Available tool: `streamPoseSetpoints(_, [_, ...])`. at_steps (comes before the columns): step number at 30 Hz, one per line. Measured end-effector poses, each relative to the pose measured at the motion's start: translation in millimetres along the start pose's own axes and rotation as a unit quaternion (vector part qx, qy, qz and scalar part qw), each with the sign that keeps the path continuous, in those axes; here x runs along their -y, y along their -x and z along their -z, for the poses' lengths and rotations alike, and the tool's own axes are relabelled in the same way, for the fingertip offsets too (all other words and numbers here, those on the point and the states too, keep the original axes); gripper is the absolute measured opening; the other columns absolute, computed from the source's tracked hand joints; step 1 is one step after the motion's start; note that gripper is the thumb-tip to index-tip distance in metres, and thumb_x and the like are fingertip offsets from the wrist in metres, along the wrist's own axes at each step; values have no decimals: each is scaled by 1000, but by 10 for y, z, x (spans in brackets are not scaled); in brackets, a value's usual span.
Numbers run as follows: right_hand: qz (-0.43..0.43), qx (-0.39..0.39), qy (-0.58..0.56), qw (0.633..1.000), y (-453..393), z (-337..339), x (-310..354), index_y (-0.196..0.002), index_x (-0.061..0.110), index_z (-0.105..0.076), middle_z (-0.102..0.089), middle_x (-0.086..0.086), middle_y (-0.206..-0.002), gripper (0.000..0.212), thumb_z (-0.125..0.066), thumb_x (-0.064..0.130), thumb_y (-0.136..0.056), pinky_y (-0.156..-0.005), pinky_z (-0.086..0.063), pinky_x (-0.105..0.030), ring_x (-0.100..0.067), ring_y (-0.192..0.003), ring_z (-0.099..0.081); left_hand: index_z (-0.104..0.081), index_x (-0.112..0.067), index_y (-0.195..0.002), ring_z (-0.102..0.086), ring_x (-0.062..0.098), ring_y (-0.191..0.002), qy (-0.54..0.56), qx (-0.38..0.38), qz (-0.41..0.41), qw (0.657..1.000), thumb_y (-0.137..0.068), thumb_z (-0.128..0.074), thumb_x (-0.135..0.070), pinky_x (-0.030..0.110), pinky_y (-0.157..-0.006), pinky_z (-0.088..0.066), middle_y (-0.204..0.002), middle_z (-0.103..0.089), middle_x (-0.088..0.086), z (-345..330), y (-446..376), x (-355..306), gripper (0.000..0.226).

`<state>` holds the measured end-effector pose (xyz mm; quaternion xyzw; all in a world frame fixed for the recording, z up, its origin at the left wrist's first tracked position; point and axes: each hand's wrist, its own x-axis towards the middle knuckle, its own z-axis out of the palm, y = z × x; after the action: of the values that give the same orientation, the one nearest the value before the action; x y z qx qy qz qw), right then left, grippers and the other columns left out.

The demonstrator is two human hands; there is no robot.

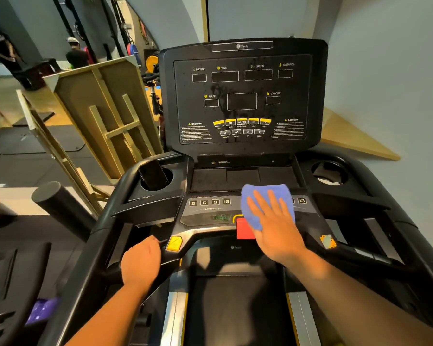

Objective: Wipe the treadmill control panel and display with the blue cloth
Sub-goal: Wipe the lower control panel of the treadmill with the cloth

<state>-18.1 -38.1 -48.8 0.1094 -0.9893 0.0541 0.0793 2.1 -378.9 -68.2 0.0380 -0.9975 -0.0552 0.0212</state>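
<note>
The treadmill's black display (243, 96) stands upright ahead, with spots and streaks on its face. Below it lies the grey control panel (208, 211) with number keys and a green START label. My right hand (275, 226) lies flat with straight fingers on the blue cloth (265, 193), pressing it onto the right half of that panel, just above the red stop button (244, 229). My left hand (141, 260) grips the left handlebar (110, 273) beside a yellow sticker (174, 243).
A phone (152, 174) stands in the left cup holder; the right cup holder (329, 172) holds some scraps. Wooden frames (98, 116) lean to the left of the treadmill. A wall is close on the right. A person stands far back on the left.
</note>
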Motion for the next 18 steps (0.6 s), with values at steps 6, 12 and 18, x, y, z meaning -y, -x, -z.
streamPoseSetpoints(6, [47, 13, 31, 998, 307, -2, -468, -154, 24, -27, -25, 3, -162, 65, -43, 34, -91, -120, -3, -40, -23, -150, -12, -62, -15, -94, -61, 14, -60, 17, -7, -2, 1000, -92, -55, -10, 32, -63, -57, -74, -67, 2, -8, 4, 1, 9])
streamPoseSetpoints(12, [-202, -45, 0, 978, 143, 7, -321, -155, 12, -24, -24, -13, -163, 70, -55, 29, -94, -120, -14, -50, -34, -151, -15, -61, -15, -95, -59, 12, -58, 15, -2, -4, 1000, -93, -54, -11, 28, -60, -53, -73, -66, 0, 33, 21, -19, 9])
streamPoseSetpoints(18, [-202, -50, 31, 978, 318, 15, -358, -153, 10, -29, -32, -18, -157, 59, -42, 31, -99, -120, -20, -52, -36, -148, -22, -61, -17, -94, -58, 11, -57, 33, -10, -2, 999, -95, -48, -12, 30, -61, -55, -72, -65, -1, 24, 7, 4, 14])
